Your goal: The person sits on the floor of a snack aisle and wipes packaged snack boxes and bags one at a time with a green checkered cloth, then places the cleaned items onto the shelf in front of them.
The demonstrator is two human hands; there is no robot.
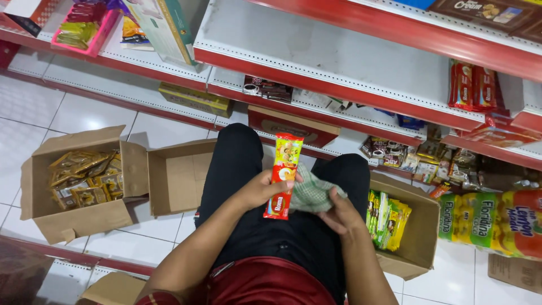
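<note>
One red and yellow biscuit packet [284, 174] stands upright over the person's lap, just above the centre of the view, pinched low on its body by the left hand [261, 189], whose fingers are curled closed around it with the thumb across the front. The right hand [337, 213], at about four o'clock from the packet, is closed on a bunched green checked cloth [312, 193] that touches the packet's right edge, so the wiping of this packet looks to be in hand rather than finished. As for the wider job, I judge it to be early or midway: the white shelf [316, 62] at twelve o'clock lies largely bare, with only a few red packs [473, 86] at its two o'clock end. The cardboard box [420, 226] at three o'clock holds a row of green and yellow packets [387, 217] not yet taken out. A second box [176, 176] at nine o'clock shows only its cardboard inside, and a third box [84, 217] farther out at nine o'clock is packed with golden-brown sachets [87, 178]. Whether the packet in hand is already clean cannot be told from this view.
</note>
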